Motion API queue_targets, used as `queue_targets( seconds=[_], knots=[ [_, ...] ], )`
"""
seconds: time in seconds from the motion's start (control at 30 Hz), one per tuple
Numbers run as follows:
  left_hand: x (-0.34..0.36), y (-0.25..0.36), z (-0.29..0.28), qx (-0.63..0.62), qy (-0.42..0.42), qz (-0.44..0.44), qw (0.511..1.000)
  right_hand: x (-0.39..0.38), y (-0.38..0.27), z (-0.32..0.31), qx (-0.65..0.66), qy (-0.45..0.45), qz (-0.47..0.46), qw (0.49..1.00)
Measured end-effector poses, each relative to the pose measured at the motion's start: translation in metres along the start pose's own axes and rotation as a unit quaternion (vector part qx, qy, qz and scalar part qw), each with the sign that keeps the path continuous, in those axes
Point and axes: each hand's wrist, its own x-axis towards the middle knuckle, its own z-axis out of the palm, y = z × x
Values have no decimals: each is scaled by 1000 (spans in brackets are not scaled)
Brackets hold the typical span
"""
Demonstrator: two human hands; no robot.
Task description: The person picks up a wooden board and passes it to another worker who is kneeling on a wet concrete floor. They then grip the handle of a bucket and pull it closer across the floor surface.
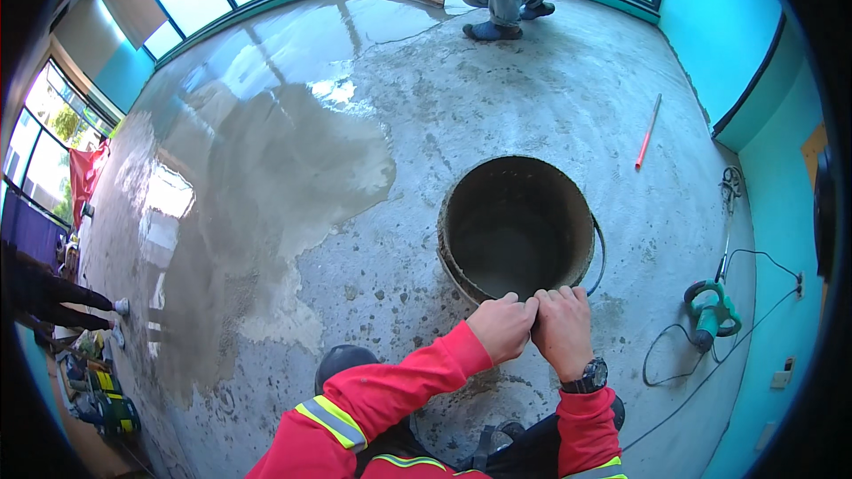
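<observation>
While close together — left hand (502,326), right hand (563,325) on the bucket (519,184).

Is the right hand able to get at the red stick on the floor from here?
Probably not: the right hand looks closed on the bucket at its near side, and the red stick lies farther off, ahead and to the right.

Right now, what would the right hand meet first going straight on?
The right hand would likely meet the large round bucket at its near rim; fingers seem curled there, though depth is unclear.
</observation>
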Motion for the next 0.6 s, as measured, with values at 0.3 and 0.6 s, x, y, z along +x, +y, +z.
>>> queue_targets(
  seconds=[0.3, 0.6],
  knots=[
    [-1, 0, 1, 2, 5, 5, 1000, 0, 1, 4, 6, 18, 2, 1000],
    [-1, -1, 0, -1, 13, 10, 1000, 0, 0, 4, 10, 22, 0, 1000]
  ],
)
